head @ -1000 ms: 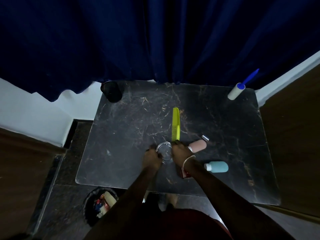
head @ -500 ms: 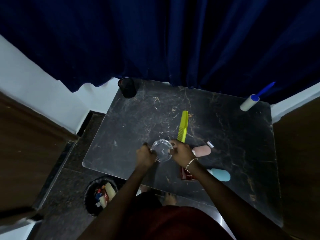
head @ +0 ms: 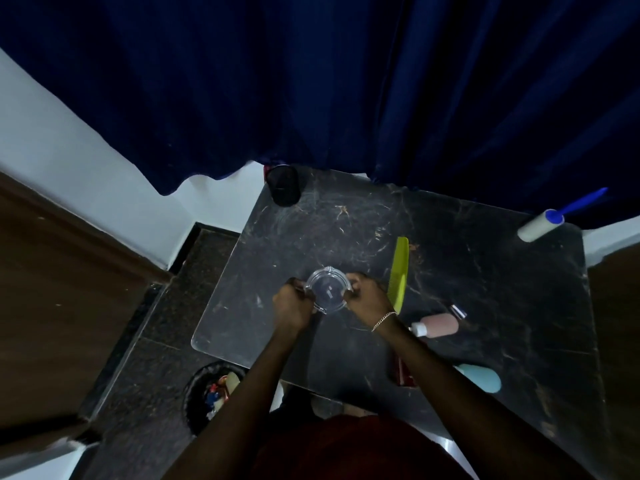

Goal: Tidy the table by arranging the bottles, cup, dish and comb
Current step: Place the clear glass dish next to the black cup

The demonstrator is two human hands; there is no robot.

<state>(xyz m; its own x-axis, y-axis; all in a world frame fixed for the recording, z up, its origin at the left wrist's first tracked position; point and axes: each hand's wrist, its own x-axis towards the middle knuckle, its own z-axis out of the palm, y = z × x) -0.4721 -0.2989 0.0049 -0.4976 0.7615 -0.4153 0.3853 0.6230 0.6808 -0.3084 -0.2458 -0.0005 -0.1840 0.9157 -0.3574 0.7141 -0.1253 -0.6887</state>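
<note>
Left hand (head: 290, 304): we grip the glass dish (head: 326, 294) at its left rim.
Right hand (head: 367, 295): we grip its right rim.
Comb (head: 399, 272): just right, on the table (head: 485, 282).

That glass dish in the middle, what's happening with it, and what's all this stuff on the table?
A person grips the clear dish from both sides, left hand and right hand, on the dark table. A yellow comb lies just right of it. A pink bottle and a blue bottle lie on their sides; a black cup stands at the far corner.
</note>
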